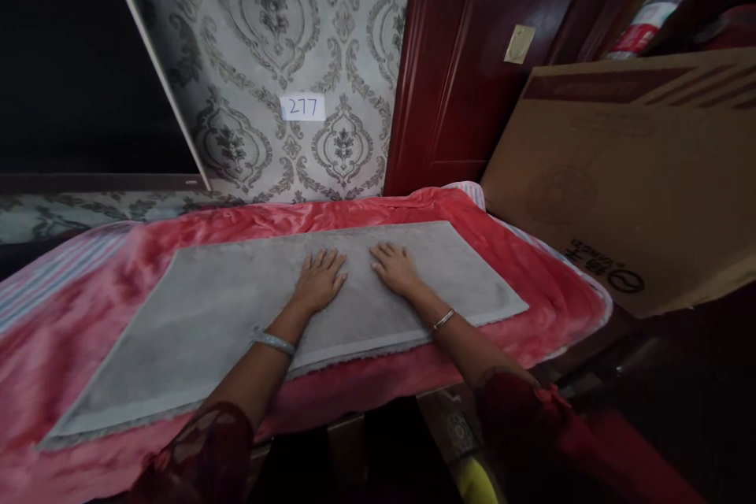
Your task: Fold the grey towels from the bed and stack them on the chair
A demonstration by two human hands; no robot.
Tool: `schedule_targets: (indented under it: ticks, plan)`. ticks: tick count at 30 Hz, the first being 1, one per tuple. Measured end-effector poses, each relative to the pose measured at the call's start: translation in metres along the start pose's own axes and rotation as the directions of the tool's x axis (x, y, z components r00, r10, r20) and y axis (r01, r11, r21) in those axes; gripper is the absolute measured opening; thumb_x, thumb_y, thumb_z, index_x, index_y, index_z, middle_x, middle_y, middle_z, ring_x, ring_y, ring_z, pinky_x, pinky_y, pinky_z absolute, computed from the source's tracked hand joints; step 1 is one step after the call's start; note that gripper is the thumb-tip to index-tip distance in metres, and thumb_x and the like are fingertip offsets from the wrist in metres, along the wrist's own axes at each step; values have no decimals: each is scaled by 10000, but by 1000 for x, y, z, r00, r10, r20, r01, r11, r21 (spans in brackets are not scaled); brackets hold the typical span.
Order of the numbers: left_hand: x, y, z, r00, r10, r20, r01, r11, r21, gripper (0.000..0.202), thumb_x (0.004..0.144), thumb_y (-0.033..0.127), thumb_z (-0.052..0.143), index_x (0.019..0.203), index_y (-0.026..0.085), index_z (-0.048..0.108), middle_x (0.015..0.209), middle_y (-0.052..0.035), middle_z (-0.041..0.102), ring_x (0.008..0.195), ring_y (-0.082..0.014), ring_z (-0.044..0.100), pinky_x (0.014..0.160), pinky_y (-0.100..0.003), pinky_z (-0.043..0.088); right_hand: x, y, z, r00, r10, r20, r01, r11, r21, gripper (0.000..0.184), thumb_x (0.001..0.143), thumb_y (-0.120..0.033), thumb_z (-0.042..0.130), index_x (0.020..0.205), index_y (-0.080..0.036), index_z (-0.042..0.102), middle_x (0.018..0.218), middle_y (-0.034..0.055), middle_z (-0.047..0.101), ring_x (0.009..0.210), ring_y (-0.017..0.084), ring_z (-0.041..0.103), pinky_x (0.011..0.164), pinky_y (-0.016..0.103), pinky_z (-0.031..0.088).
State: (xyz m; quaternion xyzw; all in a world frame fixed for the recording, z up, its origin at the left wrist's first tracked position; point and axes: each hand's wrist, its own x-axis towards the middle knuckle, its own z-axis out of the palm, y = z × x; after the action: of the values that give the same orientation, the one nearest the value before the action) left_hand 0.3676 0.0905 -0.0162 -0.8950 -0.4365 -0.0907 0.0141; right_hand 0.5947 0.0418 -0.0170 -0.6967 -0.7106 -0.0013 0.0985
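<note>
A grey plush cloth (213,323), looking like a towel or mat, lies spread flat and long across the surface, its fluffy edge showing along the near side. My left hand (319,281) rests palm down near its middle, fingers stretched out. To the right of it, my right hand (397,268) also lies flat on the cloth, with a gap between the two hands. Neither hand grips anything. Beneath the grey cloth is a red plush blanket (508,252), showing all around it in soft folds.
Striped fabric (76,268) shows under the blanket at the left. Behind stands a patterned wall with a paper label (303,107) reading 277. A dark screen (88,63) is at the left, a dark red door (454,55) behind, and a large cardboard box (638,173) with a bottle (655,12) above it at the right.
</note>
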Motion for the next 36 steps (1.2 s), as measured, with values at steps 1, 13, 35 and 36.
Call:
schedule_targets:
  ticks: [1,13,35,36]
  plan:
    - [0,0,-1,1000,0,3,0,1000,-1,582,1023,412,352,1567,214,414,1649,-117,362,1542,-336,280,1251,-586,208,1,16,-2,999,52,9,-51,998,-27,543,1057,-435,335,1575,-290,407,1671,70,324,1539,270,268,1217,582,207]
    - [2,0,0,999,8,52,-7,1000,-15,597,1027,462,338,1582,245,381,1667,-104,329,1554,-315,255,1254,-581,196,-8,83,15,962,266,-68,-271,958,-93,600,1062,-488,234,1616,-277,328,1696,68,261,1546,282,245,1214,557,239]
    - [-64,-198,-58,725,-688,35,684,725,80,799,978,580,63,1592,140,325,1703,-147,214,1541,-443,189,1136,-759,243,30,82,-3,973,215,86,-210,976,-64,614,1062,-527,240,1625,-292,301,1703,86,227,1566,275,206,1229,568,198]
    - [-64,-204,-54,732,-681,15,677,729,99,806,977,588,48,1587,148,336,1698,-144,232,1531,-449,216,1120,-757,274,38,85,-5,978,190,85,-186,981,-57,612,1063,-527,235,1624,-294,303,1705,82,223,1567,270,204,1233,564,187]
